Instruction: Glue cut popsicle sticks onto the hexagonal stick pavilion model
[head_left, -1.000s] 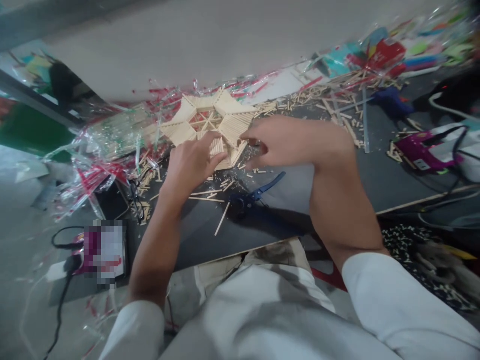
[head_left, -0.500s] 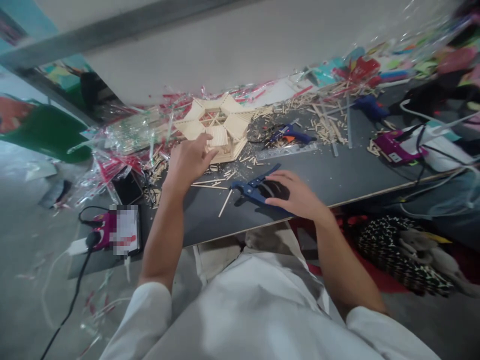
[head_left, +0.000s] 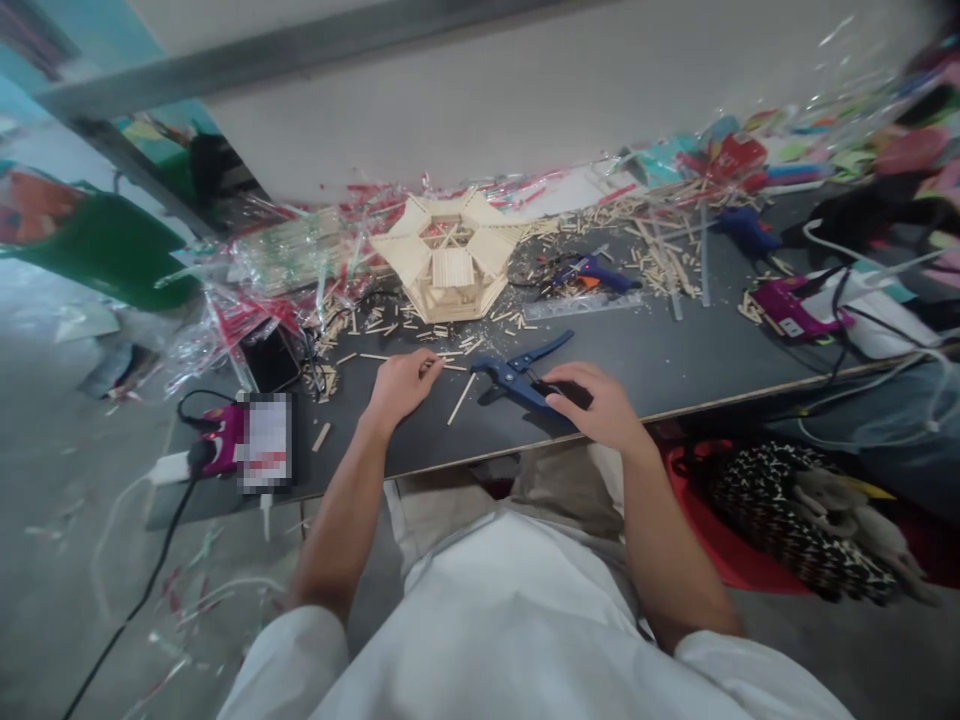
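My left hand (head_left: 407,385) rests low over the dark table among thin wooden sticks. Its fingers are curled together, and what they pinch, if anything, is too small to make out. Around the lower handle of a blue hand cutter (head_left: 517,382) my right hand (head_left: 596,402) is closed, thumb on the near side. The cutter lies with its handles spread and its jaw to the left. A single wooden stick (head_left: 461,400) lies by the jaw. Behind my hands stands a pale wooden stick model (head_left: 491,243) with fanned roof panels and a small slatted porch roof in front.
Wood offcuts and plastic wrap litter the table's back. A blue glue gun (head_left: 600,272) lies beside a clear ruler (head_left: 585,305); another glue gun (head_left: 750,232) is farther right. A phone (head_left: 268,355), a charging phone (head_left: 266,440) and a purple power strip (head_left: 221,440) are at left.
My left hand has pulled back from the model's front toward me, down to the loose sticks, and its fingers have drawn together. My right hand stays at the cutter.
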